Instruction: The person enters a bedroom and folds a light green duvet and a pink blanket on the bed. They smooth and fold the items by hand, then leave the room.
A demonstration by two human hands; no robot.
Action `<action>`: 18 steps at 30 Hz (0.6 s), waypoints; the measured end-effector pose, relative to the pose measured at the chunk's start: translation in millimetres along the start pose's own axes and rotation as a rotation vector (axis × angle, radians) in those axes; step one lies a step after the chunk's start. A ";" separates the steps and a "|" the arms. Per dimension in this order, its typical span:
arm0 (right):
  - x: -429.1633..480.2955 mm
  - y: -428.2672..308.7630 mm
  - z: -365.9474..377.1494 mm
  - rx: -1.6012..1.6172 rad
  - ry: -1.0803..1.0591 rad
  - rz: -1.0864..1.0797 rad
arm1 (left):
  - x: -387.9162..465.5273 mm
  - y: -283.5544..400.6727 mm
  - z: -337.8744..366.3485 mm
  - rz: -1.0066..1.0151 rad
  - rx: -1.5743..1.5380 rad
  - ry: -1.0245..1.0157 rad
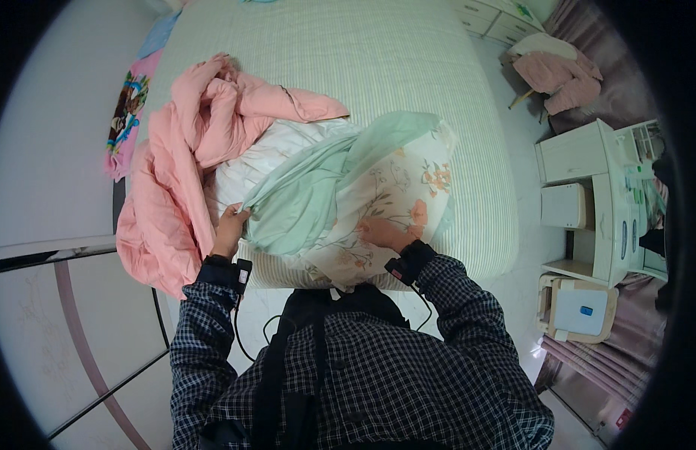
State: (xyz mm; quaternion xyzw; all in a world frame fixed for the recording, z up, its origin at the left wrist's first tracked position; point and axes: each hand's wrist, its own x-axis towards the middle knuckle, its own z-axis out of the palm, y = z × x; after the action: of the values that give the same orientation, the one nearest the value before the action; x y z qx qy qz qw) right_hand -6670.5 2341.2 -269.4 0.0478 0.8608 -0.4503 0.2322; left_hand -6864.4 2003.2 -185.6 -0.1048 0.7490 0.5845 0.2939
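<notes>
A duvet cover, pale green on one face and white with orange flowers on the other, lies bunched at the near end of the bed. With thumb and fingers, my left hand pinches the cover's green edge at its left side. White quilted bedding shows beside that edge, partly under the green cloth. My right hand rests against the floral face of the cover, fingers pointing left. Its fingertips blend with the print, so whether they grip cloth is unclear.
A crumpled pink comforter hangs over the bed's near left corner. Under everything is the striped bed sheet. A pink cloth with a cartoon print lies along the left edge. At right stand a white desk and a draped chair.
</notes>
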 end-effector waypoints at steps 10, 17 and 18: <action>24.6 -23.7 4.7 -0.849 0.352 -0.172 | -17.9 25.9 7.1 0.241 -0.132 0.022; 72.3 5.7 13.2 -0.652 0.219 0.073 | -34.8 1.4 -1.3 0.030 0.032 0.131; 71.5 8.7 10.0 -0.613 0.229 0.069 | -37.5 -6.8 -4.7 -0.058 0.042 0.094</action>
State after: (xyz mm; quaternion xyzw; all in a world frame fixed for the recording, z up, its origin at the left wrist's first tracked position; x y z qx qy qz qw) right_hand -6727.8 2329.3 -312.6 0.0552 0.9747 -0.1536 0.1525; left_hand -6832.2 1989.8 -169.4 -0.1479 0.7707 0.5542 0.2773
